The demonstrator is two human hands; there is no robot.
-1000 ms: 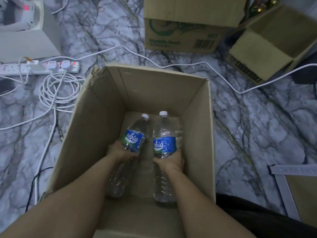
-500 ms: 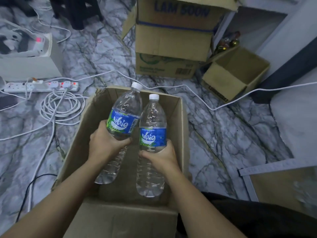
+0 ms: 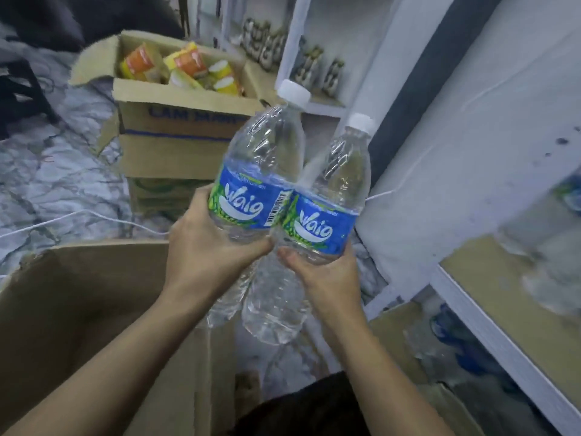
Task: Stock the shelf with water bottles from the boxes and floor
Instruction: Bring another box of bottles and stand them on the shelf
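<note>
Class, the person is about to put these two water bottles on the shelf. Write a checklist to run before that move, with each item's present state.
1. Left hand grips left bottle at its label: ok.
2. Right hand grips right bottle under its label: ok.
3. Both caps on: ok.
4. Bottles out of the cardboard box: ok.
5. Free spot on the shelf: cannot tell, blurred.

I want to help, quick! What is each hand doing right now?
Left hand: grips a clear plastic water bottle with a blue label.
Right hand: grips a second clear plastic blue-labelled water bottle.
</note>
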